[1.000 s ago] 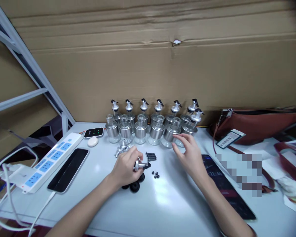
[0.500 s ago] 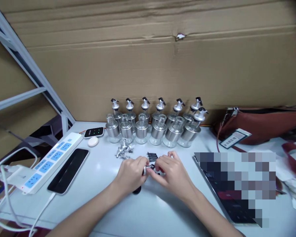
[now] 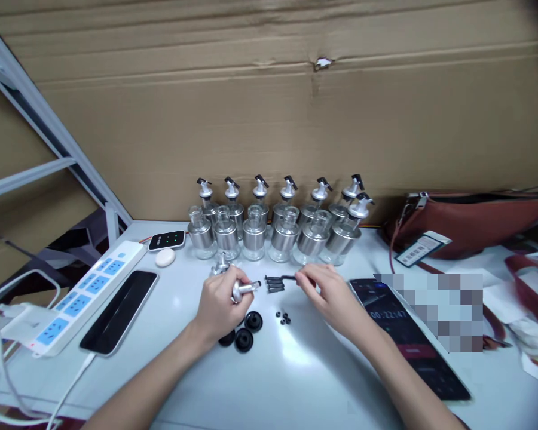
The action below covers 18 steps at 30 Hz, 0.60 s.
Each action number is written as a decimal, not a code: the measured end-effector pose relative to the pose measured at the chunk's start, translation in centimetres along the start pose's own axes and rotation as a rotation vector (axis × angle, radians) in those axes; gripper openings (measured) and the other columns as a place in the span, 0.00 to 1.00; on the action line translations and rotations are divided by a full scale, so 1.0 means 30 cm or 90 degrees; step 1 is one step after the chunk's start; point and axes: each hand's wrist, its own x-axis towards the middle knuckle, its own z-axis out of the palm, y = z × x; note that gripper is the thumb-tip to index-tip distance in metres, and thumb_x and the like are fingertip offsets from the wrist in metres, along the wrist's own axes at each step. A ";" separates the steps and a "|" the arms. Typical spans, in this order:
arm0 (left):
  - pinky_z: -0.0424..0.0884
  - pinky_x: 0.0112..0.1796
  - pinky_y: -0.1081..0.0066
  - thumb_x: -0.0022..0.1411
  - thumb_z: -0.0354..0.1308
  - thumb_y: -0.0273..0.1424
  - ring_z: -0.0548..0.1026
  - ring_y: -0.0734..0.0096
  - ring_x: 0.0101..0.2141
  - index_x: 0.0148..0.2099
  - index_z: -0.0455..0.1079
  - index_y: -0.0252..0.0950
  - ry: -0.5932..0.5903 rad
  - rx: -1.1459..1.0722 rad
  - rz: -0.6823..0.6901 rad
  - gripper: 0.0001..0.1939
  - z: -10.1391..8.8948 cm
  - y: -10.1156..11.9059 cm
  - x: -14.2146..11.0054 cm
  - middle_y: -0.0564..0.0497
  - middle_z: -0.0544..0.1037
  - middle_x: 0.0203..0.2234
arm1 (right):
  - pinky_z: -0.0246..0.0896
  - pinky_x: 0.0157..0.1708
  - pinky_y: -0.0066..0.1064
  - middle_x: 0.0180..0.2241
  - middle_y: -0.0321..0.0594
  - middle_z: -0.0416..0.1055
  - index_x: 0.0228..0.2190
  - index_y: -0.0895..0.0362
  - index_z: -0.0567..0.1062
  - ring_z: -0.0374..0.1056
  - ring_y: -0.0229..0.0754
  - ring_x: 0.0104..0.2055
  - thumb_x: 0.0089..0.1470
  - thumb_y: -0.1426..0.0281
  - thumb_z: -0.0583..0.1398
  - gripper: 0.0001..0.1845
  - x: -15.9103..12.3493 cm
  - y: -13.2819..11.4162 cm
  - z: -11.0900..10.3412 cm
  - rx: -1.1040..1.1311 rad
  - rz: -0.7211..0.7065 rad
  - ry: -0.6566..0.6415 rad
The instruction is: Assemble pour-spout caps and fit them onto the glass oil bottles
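My left hand (image 3: 222, 303) is closed around a silver pourer spout (image 3: 245, 289), whose narrow end with a small black tip points right. The fingertips of my right hand (image 3: 329, 295) pinch one end of a thin black stick-like piece (image 3: 289, 277), beside a small stack of similar black pieces (image 3: 275, 288). Below these lie several tiny black caps (image 3: 284, 320). Black round discs (image 3: 244, 340) rest on the table under my left hand, partly covered by it. Behind that hand, more silver spouts (image 3: 222, 263) sit in a pile.
Several glass bottles with steel bands (image 3: 254, 235) stand open in a row; others behind carry pourer tops (image 3: 287, 188). Left are a phone (image 3: 120, 310), a power strip (image 3: 89, 292) and a white disc (image 3: 165, 258). At right lie a tablet-like device (image 3: 412, 346) and a brown bag (image 3: 479, 224).
My hands have moved apart from the spot where they met. The right hand has shifted to the black pieces and grips one; the discs and tiny caps are now uncovered.
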 end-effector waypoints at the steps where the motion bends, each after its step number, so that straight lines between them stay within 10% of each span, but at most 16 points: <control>1: 0.61 0.22 0.77 0.53 0.48 0.25 0.66 0.76 0.17 0.31 0.60 0.37 -0.004 0.021 0.033 0.03 0.006 -0.006 0.000 0.57 0.69 0.18 | 0.51 0.33 0.34 0.23 0.36 0.65 0.24 0.56 0.64 0.62 0.40 0.26 0.63 0.70 0.49 0.15 0.000 -0.004 0.007 -0.003 0.008 -0.037; 18: 0.62 0.24 0.76 0.52 0.47 0.23 0.69 0.74 0.19 0.31 0.62 0.37 -0.028 0.097 0.095 0.05 0.022 -0.028 0.000 0.56 0.71 0.19 | 0.48 0.34 0.34 0.30 0.40 0.71 0.32 0.54 0.79 0.67 0.44 0.36 0.58 0.76 0.57 0.11 -0.008 0.005 0.048 -0.134 0.056 -0.226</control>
